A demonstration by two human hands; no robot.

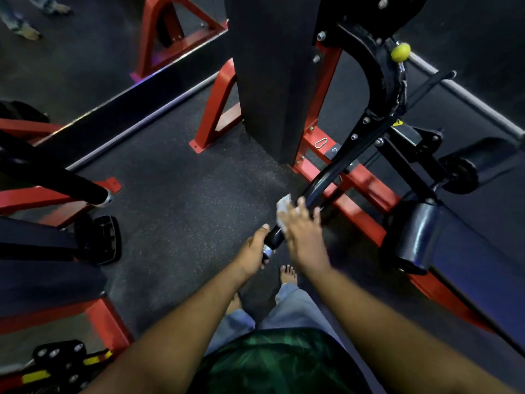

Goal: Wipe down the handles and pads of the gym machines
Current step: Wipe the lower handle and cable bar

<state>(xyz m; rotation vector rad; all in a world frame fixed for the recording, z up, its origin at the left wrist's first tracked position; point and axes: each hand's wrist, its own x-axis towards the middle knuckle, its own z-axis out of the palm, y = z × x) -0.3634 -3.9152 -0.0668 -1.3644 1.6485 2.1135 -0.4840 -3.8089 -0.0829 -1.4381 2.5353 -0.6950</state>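
head view: a black handle bar (314, 191) of a red-framed gym machine (352, 180) runs down from the machine's curved black arm (369, 81) toward the person, ending in a shiny end cap (267, 250). the left hand (254, 248) grips the near end of the bar, fingers curled round it just above the cap, thumb up along the side. the right hand (302, 226) lies over the bar a little farther up, fingers fairly straight and spread, pressing a white cloth (284, 207) against the bar; the cloth sticks out beyond the fingertips on the left side. the hand is motion-blurred, so how far the fingers wrap cannot be told. a black roller pad (414, 237) sits to the right of the hands, joined to a dark bench pad (477, 268) over the red base rail. a yellow knob (400, 52) shows high on the curved arm. a bare foot (288, 275) stands on the dark speckled rubber floor (176, 200) just below the bar's end. at left is another red-framed machine with a black tube (56, 172) and a black foot pedal (105, 240).
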